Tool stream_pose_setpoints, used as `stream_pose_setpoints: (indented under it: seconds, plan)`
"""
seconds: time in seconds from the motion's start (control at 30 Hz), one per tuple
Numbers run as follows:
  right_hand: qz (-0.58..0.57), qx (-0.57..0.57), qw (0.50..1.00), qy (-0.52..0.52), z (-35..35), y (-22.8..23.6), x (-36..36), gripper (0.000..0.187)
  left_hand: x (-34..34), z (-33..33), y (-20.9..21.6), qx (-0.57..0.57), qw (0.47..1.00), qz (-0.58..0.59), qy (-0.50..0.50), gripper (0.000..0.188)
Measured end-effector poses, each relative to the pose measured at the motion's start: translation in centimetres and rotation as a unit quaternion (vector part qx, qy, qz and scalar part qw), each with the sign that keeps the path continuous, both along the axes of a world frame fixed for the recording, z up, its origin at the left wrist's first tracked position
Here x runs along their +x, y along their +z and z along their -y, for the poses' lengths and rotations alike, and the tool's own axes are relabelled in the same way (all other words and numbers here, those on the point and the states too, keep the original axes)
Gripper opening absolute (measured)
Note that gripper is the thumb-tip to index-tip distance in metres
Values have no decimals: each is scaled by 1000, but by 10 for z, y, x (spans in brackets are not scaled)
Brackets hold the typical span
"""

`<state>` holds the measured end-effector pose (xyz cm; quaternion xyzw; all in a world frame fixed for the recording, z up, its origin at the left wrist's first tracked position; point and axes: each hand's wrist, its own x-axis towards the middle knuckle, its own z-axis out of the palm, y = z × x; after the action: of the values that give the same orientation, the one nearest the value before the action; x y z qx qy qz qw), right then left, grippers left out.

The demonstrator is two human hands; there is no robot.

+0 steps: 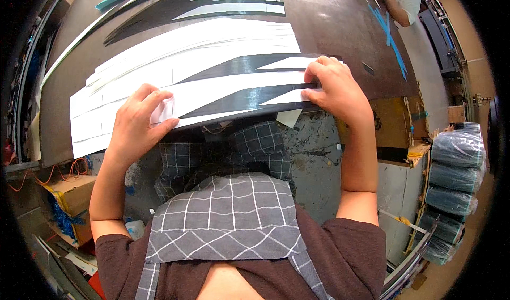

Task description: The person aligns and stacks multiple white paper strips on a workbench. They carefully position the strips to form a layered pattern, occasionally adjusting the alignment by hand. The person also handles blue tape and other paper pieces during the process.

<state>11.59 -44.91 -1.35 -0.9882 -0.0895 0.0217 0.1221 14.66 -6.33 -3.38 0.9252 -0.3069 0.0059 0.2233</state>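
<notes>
Long flat black-and-white strips [223,106] lie side by side along the near edge of a dark table [340,39]. At the strips' left part, my left hand [135,122] is bent round the white portion, thumb on the near side and fingers on the far side. My right hand [342,93] grips the right end, where black shows between white tapered points; its thumb and fingertips press the nearest strips. Beyond them rests a stack of white sheets [239,31] with curved edges. What lies beneath my fingers is hidden.
More black-and-white strips [228,7] lie farther back. Blue strips [390,39] are at the right, near another person's arm [390,2]. Plastic-wrapped rolls [451,172] are stacked at the right; a cardboard box [71,207] stands lower left. A pale scrap [289,117] projects below the table edge.
</notes>
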Motion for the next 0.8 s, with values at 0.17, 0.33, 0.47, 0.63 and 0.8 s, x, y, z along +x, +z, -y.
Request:
stream_pose_setpoints:
  seconds: [0.17,0.33,0.47,0.63,0.8]
  plan:
    - [-72,15,997,11,-5,11,6,29,1,-7,2,-11,999,-32,11,43]
    - [-87,-16,995,39,-4,18,11,26,-1,-6,2,6,1000,21,14,44]
    - [-10,10,999,47,17,11,34,18,17,1,-2,25,994,103,32,43]
    - [-48,27,998,-12,20,7,53,34,42,5,-5,49,992,117,15,40]
    - [-113,-26,993,-25,11,21,56,41,49,4,5,53,998,23,-7,34]
